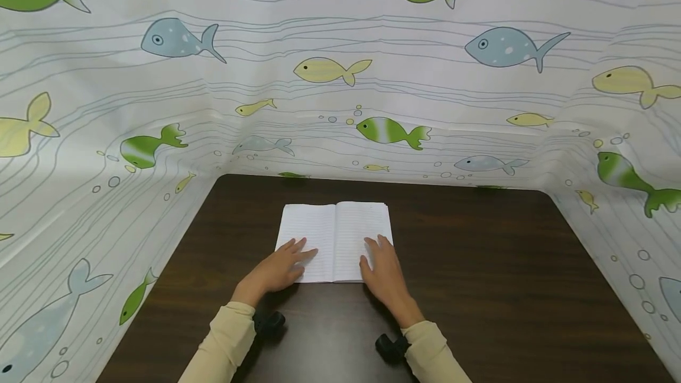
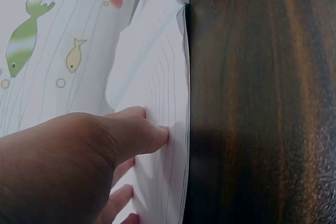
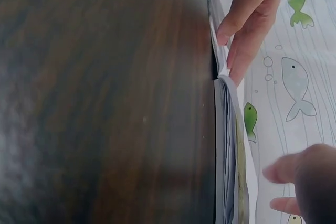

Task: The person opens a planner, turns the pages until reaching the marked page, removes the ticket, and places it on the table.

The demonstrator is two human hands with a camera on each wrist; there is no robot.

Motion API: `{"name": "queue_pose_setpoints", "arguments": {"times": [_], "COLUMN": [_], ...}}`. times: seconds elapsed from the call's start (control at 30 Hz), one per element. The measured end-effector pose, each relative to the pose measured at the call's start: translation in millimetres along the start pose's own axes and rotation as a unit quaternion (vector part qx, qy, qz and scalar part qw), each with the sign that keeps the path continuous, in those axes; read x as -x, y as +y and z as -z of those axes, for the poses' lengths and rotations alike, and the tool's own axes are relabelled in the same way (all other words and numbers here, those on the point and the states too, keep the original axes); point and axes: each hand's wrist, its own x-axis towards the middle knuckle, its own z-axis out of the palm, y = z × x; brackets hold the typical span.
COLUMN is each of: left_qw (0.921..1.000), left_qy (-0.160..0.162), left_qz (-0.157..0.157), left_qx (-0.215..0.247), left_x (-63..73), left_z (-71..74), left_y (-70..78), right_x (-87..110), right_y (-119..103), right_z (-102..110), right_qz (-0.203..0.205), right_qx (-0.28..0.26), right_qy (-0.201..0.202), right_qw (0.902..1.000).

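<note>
An open notebook [image 1: 353,223] with lined white pages lies flat on the dark wooden table [image 1: 479,270], its spine running away from me. Across the lower left page rests my left hand [image 1: 276,268], fingers spread. In the left wrist view its thumb [image 2: 149,135] lies along the ruled lines near the page's lower edge. My right hand [image 1: 384,270] is over the outer part of the right page, fingers extended and slightly bent. The right wrist view shows this hand's thumb [image 3: 286,170] raised above the paper, beside the thick stack of pages [image 3: 229,156]. Neither hand grips anything.
White sheeting with printed fish [image 1: 319,70] rises behind the table and along both sides. A black wrist camera [image 1: 270,323] sits at the left cuff, and another black camera [image 1: 391,347] at the right cuff. Both sleeves [image 1: 226,336] are pale yellow.
</note>
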Motion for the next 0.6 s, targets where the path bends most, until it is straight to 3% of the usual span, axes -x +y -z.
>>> {"name": "queue_pose_setpoints", "arguments": {"times": [0.2,0.47,0.6], "left_qw": [1.0000,0.9999,0.9999], "left_qy": [0.000,0.000,-0.001], "left_qz": [-0.001,-0.006,-0.004], "left_qx": [0.003,0.011,0.015], "left_x": [1.4,1.1,1.4], "left_z": [-2.5,-2.5,-2.4], "left_y": [-1.6,-3.0,-4.8], "right_x": [-0.2,-1.1,-3.9], "right_y": [-0.6,-5.2,-7.2], "right_z": [-3.3,-6.5,-5.7], "right_qz": [-0.012,-0.097,-0.077], "right_qx": [0.037,-0.010,-0.022], "right_qy": [-0.037,-0.129,-0.164], "right_qw": [0.9986,0.9869,0.9832]}}
